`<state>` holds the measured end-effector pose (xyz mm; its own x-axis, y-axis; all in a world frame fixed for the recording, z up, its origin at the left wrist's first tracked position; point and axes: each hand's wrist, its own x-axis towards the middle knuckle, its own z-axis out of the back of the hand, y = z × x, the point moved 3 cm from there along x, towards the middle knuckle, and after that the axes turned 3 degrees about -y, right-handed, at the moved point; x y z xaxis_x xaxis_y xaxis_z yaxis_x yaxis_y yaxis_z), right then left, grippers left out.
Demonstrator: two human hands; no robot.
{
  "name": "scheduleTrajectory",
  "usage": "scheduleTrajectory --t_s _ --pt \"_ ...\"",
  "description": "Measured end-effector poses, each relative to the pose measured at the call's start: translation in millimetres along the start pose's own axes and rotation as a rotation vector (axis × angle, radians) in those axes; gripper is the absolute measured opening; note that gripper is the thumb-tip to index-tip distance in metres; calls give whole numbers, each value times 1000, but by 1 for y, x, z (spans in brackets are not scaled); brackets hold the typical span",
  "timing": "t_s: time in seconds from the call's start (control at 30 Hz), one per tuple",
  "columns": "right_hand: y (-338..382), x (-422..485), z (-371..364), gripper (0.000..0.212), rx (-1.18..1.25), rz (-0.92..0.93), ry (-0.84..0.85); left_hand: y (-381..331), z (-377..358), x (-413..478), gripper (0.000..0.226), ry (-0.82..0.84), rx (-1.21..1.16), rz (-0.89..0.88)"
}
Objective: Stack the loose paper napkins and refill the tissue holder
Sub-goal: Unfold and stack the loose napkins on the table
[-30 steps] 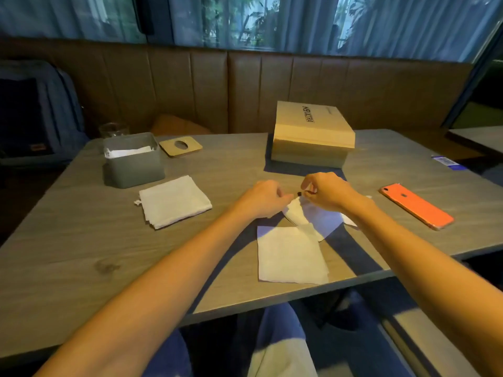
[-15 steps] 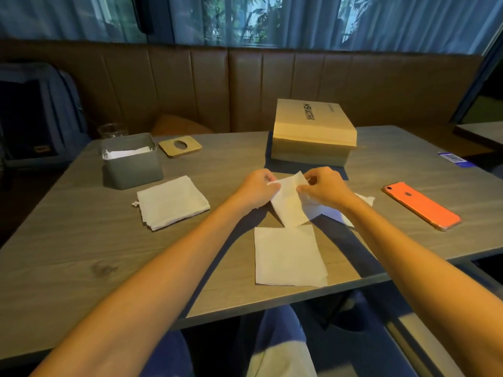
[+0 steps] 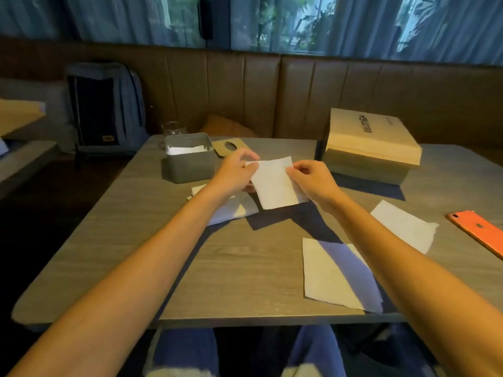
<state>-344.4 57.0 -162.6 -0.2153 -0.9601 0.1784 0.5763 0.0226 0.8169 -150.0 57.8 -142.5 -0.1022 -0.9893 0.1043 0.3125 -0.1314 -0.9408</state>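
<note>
Your left hand [image 3: 234, 170] and right hand [image 3: 310, 178] each pinch an upper corner of one napkin [image 3: 275, 183], fingers closed on its edges, so the sheet hangs between them above the worktop [image 3: 231, 268]. Under your left wrist lies the stack [image 3: 234, 209] of napkins, partly hidden by the forearm. Just beyond your left hand stands the grey holder [image 3: 189, 163], open on top, with white tissue showing inside. Its lid [image 3: 231, 146], a tan plate with an oval hole, lies flat just beside the holder on the far side. Two loose napkins are still out: one [image 3: 337, 276] near the front edge under your right forearm, another [image 3: 402, 225] right of that arm, near the orange phone [image 3: 479, 231]. A cardboard box [image 3: 370, 148] sits beyond your right hand.
</note>
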Motion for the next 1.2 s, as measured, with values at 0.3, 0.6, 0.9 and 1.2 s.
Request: scheduleTrajectory --t_s 0.3,0.6,0.9,1.2 --pt "56 -1 -87 24 -169 221 82 38 84 -7 15 -116 501 -4" --pt "42 -4 -114 26 -405 198 132 61 80 -11 11 -119 918 -54" --pt "43 -9 -111 24 -440 295 165 72 77 -6 11 -71 1009 -83" --pt "45 -1 -109 22 -588 399 186 56 75 -14 18 -176 1019 -276"
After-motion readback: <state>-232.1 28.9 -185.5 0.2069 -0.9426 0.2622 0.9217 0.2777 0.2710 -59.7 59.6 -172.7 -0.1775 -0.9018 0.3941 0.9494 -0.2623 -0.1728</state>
